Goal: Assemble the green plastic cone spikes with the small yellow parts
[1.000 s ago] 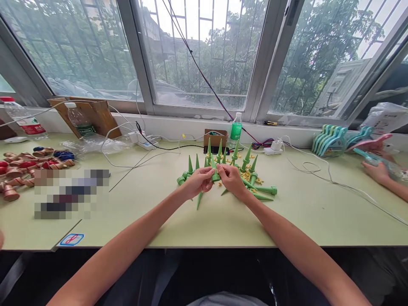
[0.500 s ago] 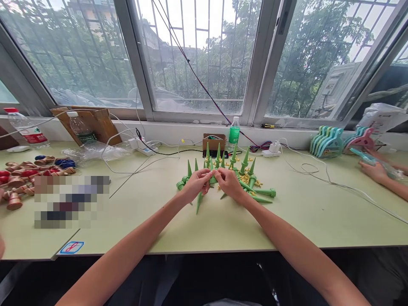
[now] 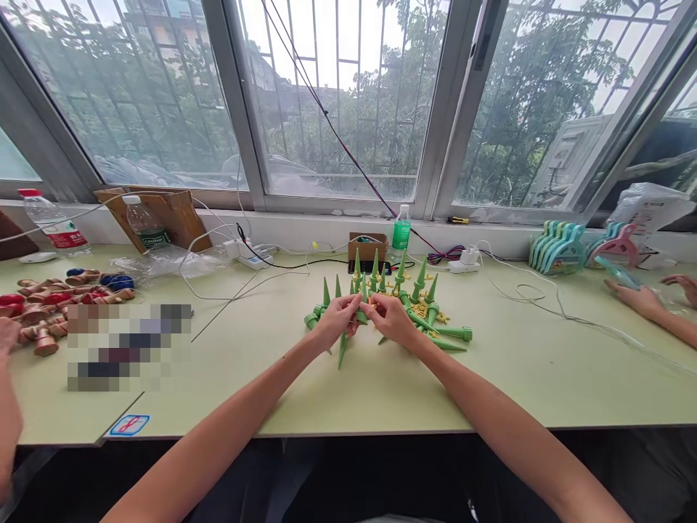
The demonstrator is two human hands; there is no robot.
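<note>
green plastic spike (image 3: 362, 317) is pointing upward over the table (image 3: 375, 392), left hand (image 3: 336, 315) and right hand (image 3: 393, 318) both pinching it, while similar spikes (image 3: 420, 282) are standing behind among yellow pieces (image 3: 418, 309).

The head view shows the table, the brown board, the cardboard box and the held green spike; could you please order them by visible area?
1. Table
2. Brown board
3. Cardboard box
4. Held green spike, tentatively last, since fingers hide part of it
</note>
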